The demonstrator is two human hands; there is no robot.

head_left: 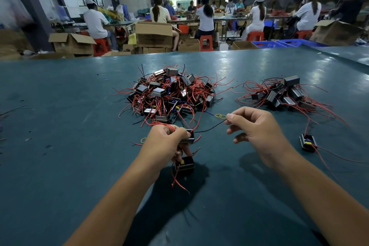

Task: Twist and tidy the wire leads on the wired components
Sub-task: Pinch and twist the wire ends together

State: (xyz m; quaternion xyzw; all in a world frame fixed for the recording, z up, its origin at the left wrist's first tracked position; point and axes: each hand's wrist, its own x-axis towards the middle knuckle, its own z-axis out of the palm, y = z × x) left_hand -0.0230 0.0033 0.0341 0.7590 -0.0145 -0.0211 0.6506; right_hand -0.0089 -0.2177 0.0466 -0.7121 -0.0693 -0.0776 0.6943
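My left hand grips a small black boxed component above the green table, with red leads bunched in its fist. A second black component hangs just below that hand, red wires trailing down from it. A thin black lead runs from the held component to my right hand, which pinches its far end between thumb and forefinger. Behind them lies a big heap of components with red wires.
A smaller pile of components lies at the right, and a single component sits near my right wrist. Yellow rubber bands lie between the hands and the heap, another by my left hand. Seated workers and cardboard boxes fill the background.
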